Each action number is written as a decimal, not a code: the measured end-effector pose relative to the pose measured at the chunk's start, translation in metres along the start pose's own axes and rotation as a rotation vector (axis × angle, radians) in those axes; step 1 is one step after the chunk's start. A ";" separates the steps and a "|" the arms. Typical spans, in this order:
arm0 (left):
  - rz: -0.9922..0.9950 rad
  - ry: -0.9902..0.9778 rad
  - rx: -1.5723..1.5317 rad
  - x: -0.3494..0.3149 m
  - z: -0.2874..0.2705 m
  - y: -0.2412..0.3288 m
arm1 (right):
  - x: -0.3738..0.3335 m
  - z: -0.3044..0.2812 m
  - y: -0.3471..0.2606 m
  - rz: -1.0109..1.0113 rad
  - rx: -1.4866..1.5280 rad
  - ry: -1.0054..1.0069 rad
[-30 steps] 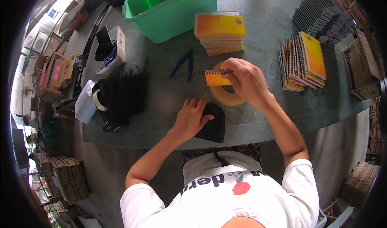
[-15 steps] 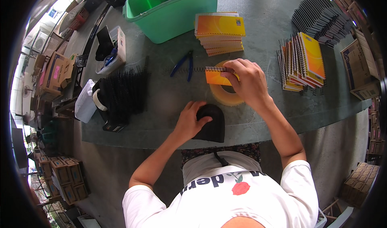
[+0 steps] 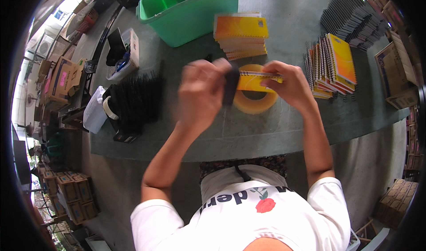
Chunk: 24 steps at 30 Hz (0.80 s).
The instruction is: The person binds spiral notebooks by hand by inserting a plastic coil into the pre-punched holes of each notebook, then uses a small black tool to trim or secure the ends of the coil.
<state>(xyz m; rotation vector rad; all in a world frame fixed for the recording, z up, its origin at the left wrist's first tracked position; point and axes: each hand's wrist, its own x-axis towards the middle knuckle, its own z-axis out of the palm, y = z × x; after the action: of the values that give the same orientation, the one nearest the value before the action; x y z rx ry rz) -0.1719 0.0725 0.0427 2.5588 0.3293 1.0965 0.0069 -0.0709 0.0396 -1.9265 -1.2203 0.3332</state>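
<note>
My right hand (image 3: 290,84) pinches the right end of a small yellow-orange notebook (image 3: 253,84), with its punched edge and coil along the far side. My left hand (image 3: 199,91), smeared by motion, is closed on a black pad with a rounded end (image 3: 230,86), held upright against the left end of the notebook. Under the notebook lies a wide ring that looks like a roll of clear yellowish tape (image 3: 253,107). The blue-handled cutters are mostly hidden behind my left hand. A stack of orange-yellow notebooks (image 3: 242,27) stands just beyond.
A green tub (image 3: 188,22) stands at the back. On the left are a clear bin with tools (image 3: 128,60) and a heap of black wire coils (image 3: 137,102). Bound notebooks (image 3: 339,62) and grey coil-bound stacks (image 3: 350,18) fill the right, beside a cardboard box (image 3: 395,73).
My left hand has lifted the black pad off the table's near edge and carried it forward to the notebook. My right hand has moved slightly right with the notebook.
</note>
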 end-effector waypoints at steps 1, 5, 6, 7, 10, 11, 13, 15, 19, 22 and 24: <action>0.018 -0.336 0.012 -0.010 0.001 0.005 | -0.002 -0.008 0.022 0.007 0.167 -0.042; 0.138 -0.111 0.068 0.012 -0.003 0.011 | -0.021 0.022 0.055 0.072 0.946 0.001; 0.162 0.073 0.076 0.015 -0.004 0.013 | -0.026 0.031 0.055 0.055 1.069 0.047; 0.119 0.004 0.055 0.009 0.000 0.013 | -0.028 0.038 0.059 0.034 1.084 0.072; -0.008 -0.172 -0.001 -0.010 0.010 0.016 | -0.027 0.041 0.057 0.045 1.016 0.091; -0.023 -0.225 -0.049 -0.008 0.001 0.018 | -0.027 0.040 0.056 0.036 1.012 0.099; 0.096 0.071 0.035 0.016 -0.010 0.022 | -0.028 0.041 0.055 0.024 1.005 0.109; 0.012 0.253 0.040 0.020 -0.007 0.023 | -0.034 0.043 0.055 0.026 1.020 0.125; -0.061 -0.169 -0.128 -0.004 0.008 0.031 | -0.034 0.042 0.052 0.057 1.009 0.104; 0.092 0.193 0.072 0.022 -0.001 0.030 | -0.036 0.041 0.042 0.071 0.961 0.138; -0.034 0.020 -0.096 0.012 0.008 0.026 | -0.036 0.043 0.047 0.024 0.980 0.102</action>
<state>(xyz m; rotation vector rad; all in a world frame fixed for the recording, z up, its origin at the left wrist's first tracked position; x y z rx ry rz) -0.1560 0.0511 0.0555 2.4510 0.3170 1.0997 -0.0070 -0.0891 -0.0297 -1.0831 -0.7362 0.6827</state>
